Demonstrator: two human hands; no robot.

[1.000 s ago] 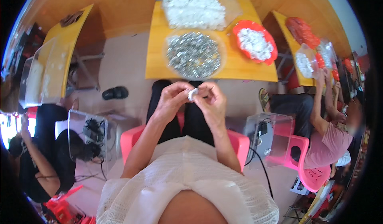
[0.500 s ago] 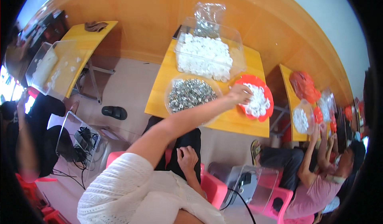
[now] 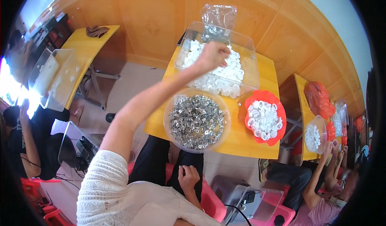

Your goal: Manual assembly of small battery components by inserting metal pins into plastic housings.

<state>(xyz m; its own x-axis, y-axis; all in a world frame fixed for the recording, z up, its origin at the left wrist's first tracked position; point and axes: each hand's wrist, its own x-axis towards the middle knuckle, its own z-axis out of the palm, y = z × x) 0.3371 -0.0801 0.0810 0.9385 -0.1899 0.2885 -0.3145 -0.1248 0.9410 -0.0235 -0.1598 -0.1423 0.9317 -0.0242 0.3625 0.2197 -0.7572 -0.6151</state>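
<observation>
- Fingers of the left hand (image 3: 212, 56) were curled loosely over the white plastic pieces (image 3: 219, 75) in the clear bin (image 3: 245, 49) at the far side of the yellow table (image 3: 245, 139); whether a piece was grasped could not be told.
- Right hand (image 3: 188, 177) was rested on the lap, near edge, lightly clenched, nothing seen in it.
- Clear bowl of small metal parts (image 3: 196, 120) was noted nearer, red tray of white pieces (image 3: 263, 119) to its right.

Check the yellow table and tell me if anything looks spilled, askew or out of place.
Nothing stands out. The clear bin holds its white parts, the clear bowl its metal parts, the red tray its white pieces; none lie loose on the yellow table. The left hand reaches over the bin; the right hand rests in the lap.
</observation>
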